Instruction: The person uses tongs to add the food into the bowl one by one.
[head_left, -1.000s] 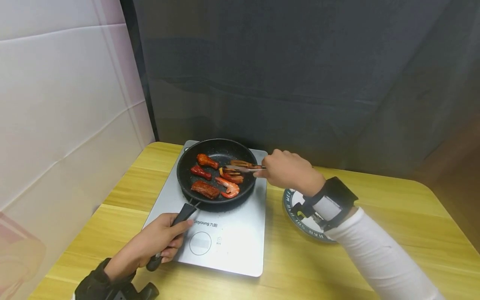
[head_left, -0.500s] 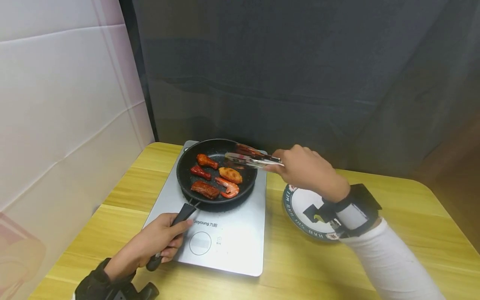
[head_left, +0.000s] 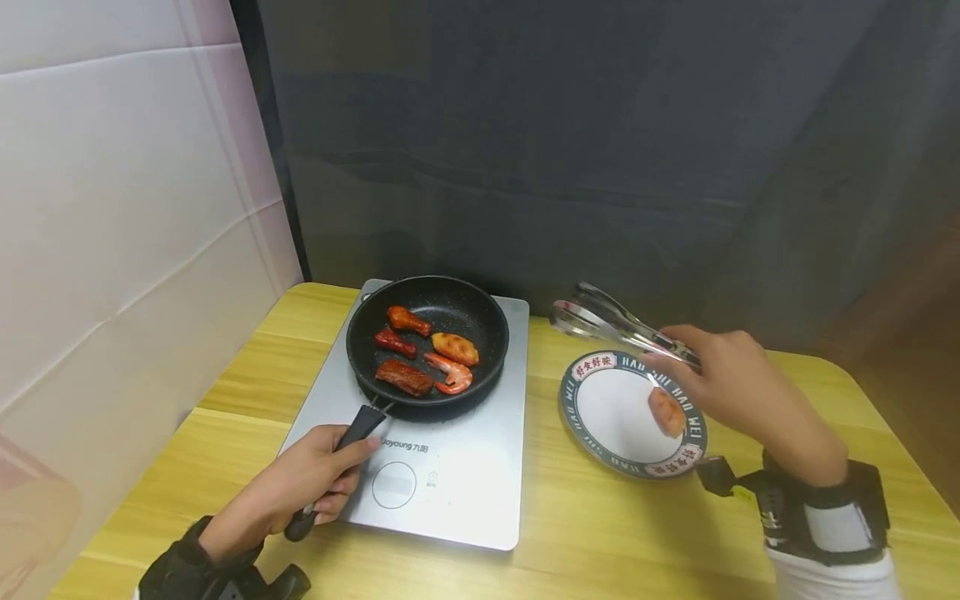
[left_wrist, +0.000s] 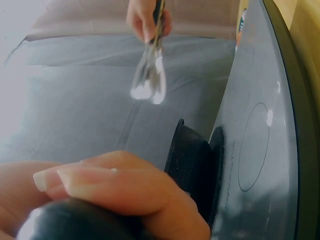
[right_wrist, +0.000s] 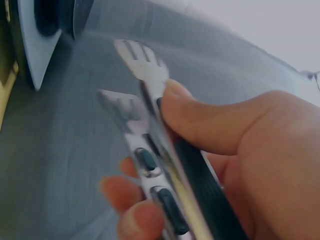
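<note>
My left hand grips the black handle of the frying pan, fingers curled round it. In the pan lie two drumsticks, a chicken wing, a shrimp and a brown slab of meat. My right hand holds metal food tongs above the plate's far side, tips pointing left. Their two arms stand slightly apart with nothing between the tips. Below that hand, an orange-brown food piece lies on the round plate.
The pan stands on a silver induction cooktop with a round control mark. Under everything is a yellow wooden table. A dark grey cloth hangs behind it, and a white panel stands at the left.
The right hand has moved the tongs right, from over the pan to above the plate. More of the plate and a food piece on it now show. The left hand keeps its grip.
</note>
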